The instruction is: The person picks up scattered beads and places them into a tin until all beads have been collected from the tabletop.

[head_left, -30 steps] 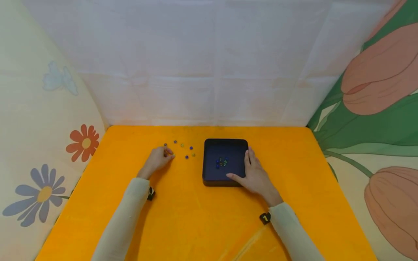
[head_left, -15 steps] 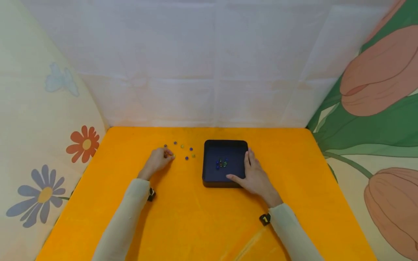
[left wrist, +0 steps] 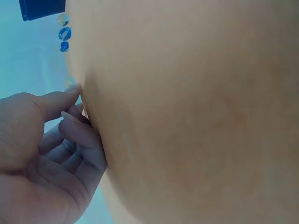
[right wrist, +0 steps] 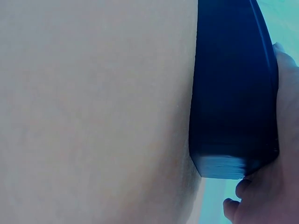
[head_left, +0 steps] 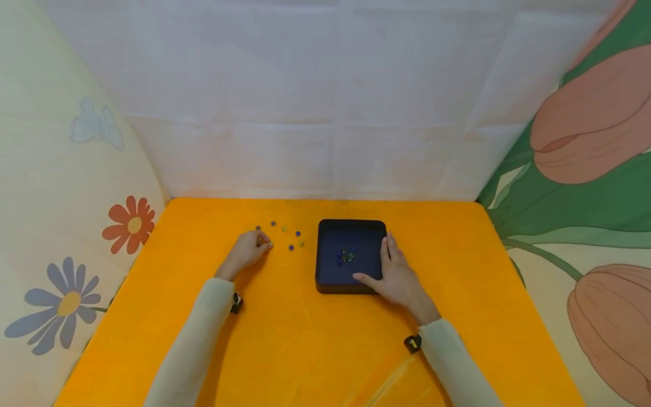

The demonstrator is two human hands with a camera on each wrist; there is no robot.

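Observation:
My left hand (head_left: 246,249) is low over the yellow table with its fingers curled. Thumb and index fingertips come together at a small yellowish glass marble (left wrist: 69,82), which the thumb partly covers; they seem to pinch it. Beyond lie several loose marbles, among them a blue one (head_left: 291,247) and a yellowish one (head_left: 284,229). On the right, my right hand (head_left: 402,285) holds a square black tray (head_left: 325,287) by its near right corner, thumb over the rim and fingers along the right wall. Several blue and greenish marbles (head_left: 345,256) sit inside the tray.
The yellow-covered table (head_left: 305,350) reaches to a white cloth wall (head_left: 285,113) at the back. Flower-patterned cloth (head_left: 600,141) hangs at both sides. Small dark devices with marks (head_left: 413,343) sit at both wrists.
Hands, tray and marbles keep their places relative to one another. The whole head view has shifted by only a few pixels.

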